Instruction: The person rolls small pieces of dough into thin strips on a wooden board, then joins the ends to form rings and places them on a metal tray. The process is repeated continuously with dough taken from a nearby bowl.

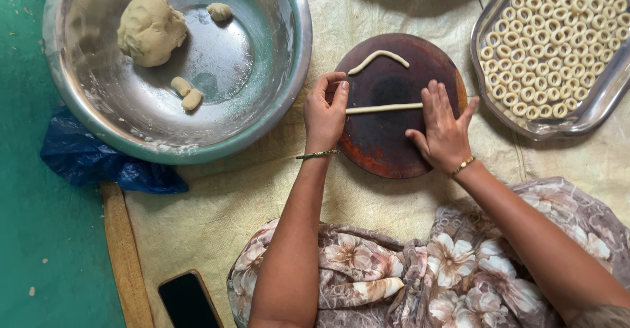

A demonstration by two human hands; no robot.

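Note:
A round dark wooden board (394,138) lies on a pale cloth. Across its middle runs a thin straight dough rope (384,108). My left hand (325,111) pinches the rope's left end at the board's edge. My right hand (443,128) lies flat with fingers spread over the rope's right end. A second, curved dough rope (378,59) rests near the board's far edge, untouched.
A large steel bowl (275,98) at the left holds a dough lump (151,27) and small dough pieces. A steel tray (594,108) at the right is filled with several dough rings. A blue bag (85,161), a wooden stick (125,256) and a phone (187,300) lie lower left.

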